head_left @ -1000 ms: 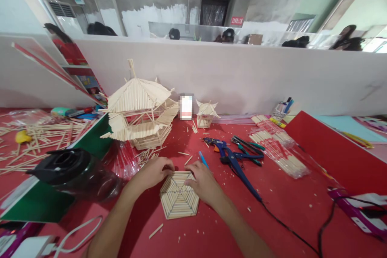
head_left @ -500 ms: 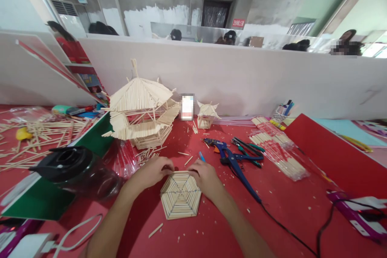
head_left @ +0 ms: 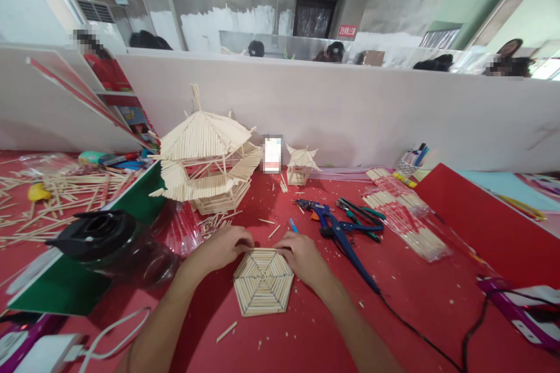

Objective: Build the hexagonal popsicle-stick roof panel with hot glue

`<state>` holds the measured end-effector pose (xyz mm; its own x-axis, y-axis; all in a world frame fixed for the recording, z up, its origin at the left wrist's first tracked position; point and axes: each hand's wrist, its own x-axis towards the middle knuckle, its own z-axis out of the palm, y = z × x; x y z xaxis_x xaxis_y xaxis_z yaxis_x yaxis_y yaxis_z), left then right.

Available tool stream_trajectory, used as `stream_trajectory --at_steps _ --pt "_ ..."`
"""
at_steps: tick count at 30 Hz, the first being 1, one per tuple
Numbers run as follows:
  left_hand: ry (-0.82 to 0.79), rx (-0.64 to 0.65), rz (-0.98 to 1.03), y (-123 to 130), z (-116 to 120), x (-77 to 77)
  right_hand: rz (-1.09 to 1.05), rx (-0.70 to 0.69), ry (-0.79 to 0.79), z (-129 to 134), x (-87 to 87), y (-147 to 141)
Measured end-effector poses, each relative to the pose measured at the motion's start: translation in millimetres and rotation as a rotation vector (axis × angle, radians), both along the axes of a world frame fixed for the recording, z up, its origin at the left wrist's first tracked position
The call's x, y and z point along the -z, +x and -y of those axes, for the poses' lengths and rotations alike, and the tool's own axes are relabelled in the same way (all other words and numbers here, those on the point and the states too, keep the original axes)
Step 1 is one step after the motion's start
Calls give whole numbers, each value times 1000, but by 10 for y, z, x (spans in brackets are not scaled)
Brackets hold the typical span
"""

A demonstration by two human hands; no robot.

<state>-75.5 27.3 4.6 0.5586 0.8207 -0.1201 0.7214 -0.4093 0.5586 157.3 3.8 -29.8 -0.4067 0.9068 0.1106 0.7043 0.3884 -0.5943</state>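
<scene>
A hexagonal panel of wooden sticks point(head_left: 263, 285), laid in rings with dark lines running out from its centre, lies flat on the red tabletop. My left hand point(head_left: 231, 245) is closed at its far left corner, thumb and fingers pinched at the edge. At the far right corner, my right hand point(head_left: 297, 252) grips the edge with bent fingers. Both fingertips are partly hidden. A short loose stick point(head_left: 226, 332) lies in front of the panel. Beyond my hands are more cut sticks point(head_left: 274, 231) and a blue pen point(head_left: 293, 225).
A large stick pavilion point(head_left: 210, 151) stands behind left, a small one point(head_left: 301, 166) and a lit phone point(head_left: 272, 154) beside it. A blue glue gun point(head_left: 321, 213), cutters point(head_left: 356, 249) and bagged sticks point(head_left: 411, 227) lie right. A dark bottle point(head_left: 118, 250) leans near my left arm.
The whole view has shifted slightly. Both hands stay at the far edge of the stick panel, and the panel lies as before.
</scene>
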Motion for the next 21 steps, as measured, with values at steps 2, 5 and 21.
stream_trajectory --at_steps 2,5,21 --pt "3 -1 -6 2 3 -9 -4 1 -15 -3 -10 10" --pt "2 -7 -14 6 12 -32 -10 33 -34 -6 -25 18" --pt "13 -27 -40 25 29 -34 5 46 -15 -4 -33 27"
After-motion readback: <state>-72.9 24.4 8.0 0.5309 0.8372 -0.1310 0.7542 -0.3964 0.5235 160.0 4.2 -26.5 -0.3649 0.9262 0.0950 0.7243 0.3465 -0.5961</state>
